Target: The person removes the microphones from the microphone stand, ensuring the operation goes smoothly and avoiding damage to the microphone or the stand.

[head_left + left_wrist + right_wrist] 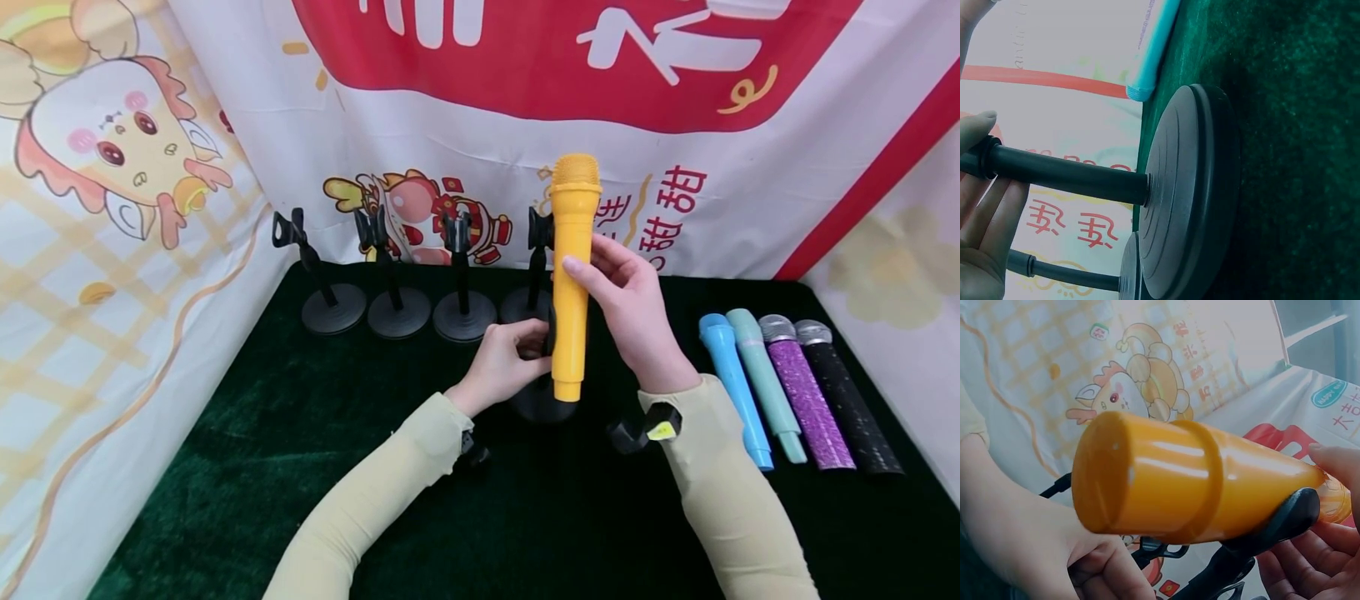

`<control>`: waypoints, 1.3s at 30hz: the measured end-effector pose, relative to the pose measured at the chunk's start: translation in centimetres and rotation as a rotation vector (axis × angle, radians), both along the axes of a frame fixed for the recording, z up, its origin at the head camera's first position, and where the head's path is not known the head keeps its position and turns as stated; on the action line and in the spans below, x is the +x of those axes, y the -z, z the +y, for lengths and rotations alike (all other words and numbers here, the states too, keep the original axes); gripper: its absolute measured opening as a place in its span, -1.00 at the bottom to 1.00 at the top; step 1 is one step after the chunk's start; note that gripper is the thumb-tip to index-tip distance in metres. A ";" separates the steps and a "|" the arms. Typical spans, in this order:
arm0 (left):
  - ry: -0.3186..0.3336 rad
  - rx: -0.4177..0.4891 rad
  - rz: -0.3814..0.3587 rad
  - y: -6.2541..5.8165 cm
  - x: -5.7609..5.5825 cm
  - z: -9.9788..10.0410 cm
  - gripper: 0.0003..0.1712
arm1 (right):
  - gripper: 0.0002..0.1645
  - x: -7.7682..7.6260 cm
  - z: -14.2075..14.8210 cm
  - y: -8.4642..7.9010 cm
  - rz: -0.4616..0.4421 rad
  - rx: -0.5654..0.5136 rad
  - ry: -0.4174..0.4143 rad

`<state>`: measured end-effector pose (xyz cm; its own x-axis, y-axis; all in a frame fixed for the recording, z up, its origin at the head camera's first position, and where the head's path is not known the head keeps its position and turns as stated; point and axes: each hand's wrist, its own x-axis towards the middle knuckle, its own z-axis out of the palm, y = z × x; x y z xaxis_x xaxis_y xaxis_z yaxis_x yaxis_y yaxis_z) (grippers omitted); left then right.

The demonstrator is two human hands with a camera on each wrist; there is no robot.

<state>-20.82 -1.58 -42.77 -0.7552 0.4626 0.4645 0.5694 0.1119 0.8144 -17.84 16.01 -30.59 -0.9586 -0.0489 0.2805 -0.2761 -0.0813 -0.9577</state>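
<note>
A yellow microphone (573,308) stands nearly upright, its mesh head at the top. My right hand (637,312) grips its upper body between thumb and fingers. Just behind it is a black microphone stand with a round base (542,406) on the cloth. The fingers and thumb of my left hand (504,362) hold this stand's pole (1072,177), near a collar in the left wrist view. In the right wrist view the stand's black clip (1291,515) lies against the microphone's side; how far the microphone sits in it cannot be told.
Several black stands (465,315) with clips line the back of the dark green cloth (300,467). At the right lie a blue microphone (735,387), a teal one (765,379), a purple glittery one (810,400) and a black one (847,400). A printed fabric backdrop (450,117) rises behind.
</note>
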 end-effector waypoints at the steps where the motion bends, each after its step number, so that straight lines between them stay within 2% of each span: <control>1: 0.001 0.002 -0.003 0.0 0.0 0.0 -0.66 | -0.43 0.1 0.0 0.1 -0.004 0.005 -0.006; 9: 0.014 0.009 -0.009 0.1 -0.1 -0.1 -0.66 | -0.42 0.9 0.4 0.8 -0.016 0.047 -0.064; 19: 0.016 0.015 -0.007 0.1 -0.1 -0.1 -0.66 | -0.36 2.2 1.0 1.2 -0.067 0.123 -0.046; 39: 0.010 0.009 -0.030 0.0 0.1 0.0 -0.66 | -0.43 2.9 1.1 1.6 -0.038 0.097 -0.047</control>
<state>-20.70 -1.59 -42.78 -0.7641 0.4661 0.4461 0.5458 0.0984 0.8321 -14.98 17.07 -32.24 -0.9645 -0.1188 0.2358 -0.2375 0.0001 -0.9714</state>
